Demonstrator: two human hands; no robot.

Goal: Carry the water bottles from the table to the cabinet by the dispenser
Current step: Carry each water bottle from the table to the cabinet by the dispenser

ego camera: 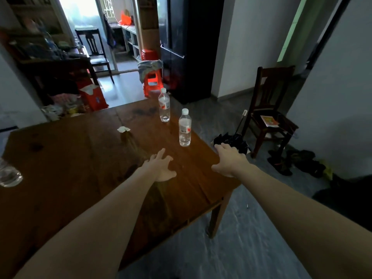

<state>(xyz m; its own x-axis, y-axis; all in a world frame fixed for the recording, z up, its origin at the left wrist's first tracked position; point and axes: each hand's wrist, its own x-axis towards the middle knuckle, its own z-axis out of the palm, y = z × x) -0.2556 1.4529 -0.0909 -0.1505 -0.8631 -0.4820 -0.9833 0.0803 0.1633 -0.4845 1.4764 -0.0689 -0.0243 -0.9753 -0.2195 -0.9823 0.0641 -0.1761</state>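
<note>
Two clear water bottles with white caps stand upright on the brown wooden table (70,168). The nearer bottle (184,128) is close to the table's right edge; the farther bottle (164,105) stands near the far right corner. My left hand (161,168) hovers over the table with fingers spread, a short way in front of the nearer bottle and holding nothing. My right hand (229,161) is open too, at the table's right edge, to the right of and below the nearer bottle. Neither hand touches a bottle.
A crumpled white tissue (123,129) lies mid-table. A clear glass object (9,175) shows at the left edge. A dark chair (269,109), a black umbrella (233,140) and shoes (296,162) are on the floor to the right. Red stools (152,83) and a black fridge (187,47) stand beyond.
</note>
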